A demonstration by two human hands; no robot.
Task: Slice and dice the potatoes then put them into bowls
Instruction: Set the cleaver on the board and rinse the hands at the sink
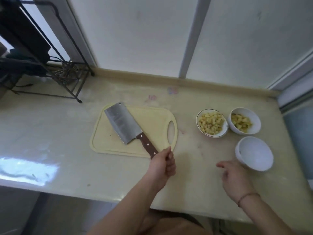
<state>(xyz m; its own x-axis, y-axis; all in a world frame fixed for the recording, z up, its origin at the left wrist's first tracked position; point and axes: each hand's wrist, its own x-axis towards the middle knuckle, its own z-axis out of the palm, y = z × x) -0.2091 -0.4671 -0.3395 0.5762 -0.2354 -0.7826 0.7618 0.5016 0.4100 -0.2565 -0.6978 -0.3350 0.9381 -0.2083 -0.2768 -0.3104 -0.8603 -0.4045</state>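
A steel cleaver [124,125] with a brown riveted handle lies flat across the pale yellow cutting board [152,119]. My left hand [163,164] grips the end of that handle at the board's near right corner. My right hand [234,177] hovers open over the counter, just left of an empty white bowl [254,154]. Two white bowls farther back hold diced potato: one with a thin rim line [211,123] and one to its right [244,120]. No potato lies on the board.
The beige counter [50,141] ends at a near edge and at a right edge by a sliding door frame [293,78]. A black wire rack [50,68] stands at the back left. White wall panels close off the back.
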